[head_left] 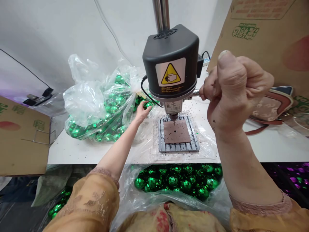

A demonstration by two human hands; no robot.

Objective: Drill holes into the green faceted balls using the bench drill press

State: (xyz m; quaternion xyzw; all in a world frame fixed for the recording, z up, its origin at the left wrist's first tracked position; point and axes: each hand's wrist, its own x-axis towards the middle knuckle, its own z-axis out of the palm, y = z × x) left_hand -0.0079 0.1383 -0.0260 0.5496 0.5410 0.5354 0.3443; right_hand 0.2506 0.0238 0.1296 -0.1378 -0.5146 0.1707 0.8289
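In the head view, my left hand point(143, 111) reaches to the mouth of a clear plastic bag point(84, 100). Its thumb and fingers close on a shiny green mirror ball point(148, 104). My right hand point(233, 90) makes a fist around the feed lever point(196, 93) at the side of a black bench drill press point(171, 61); most of the lever is hidden by the fingers. Below the drill chuck point(173, 116), a brown square board point(177, 131) with a dark hole in it lies on the slotted metal base point(166, 148). No ball sits on the board.
Below the table's point(79, 154) front edge, several green mirror balls point(173, 180) lie in an open plastic bag. Cardboard boxes point(21, 141) stand at both sides. A handbag point(272, 104) is behind my right forearm. Dark shavings are scattered around the base.
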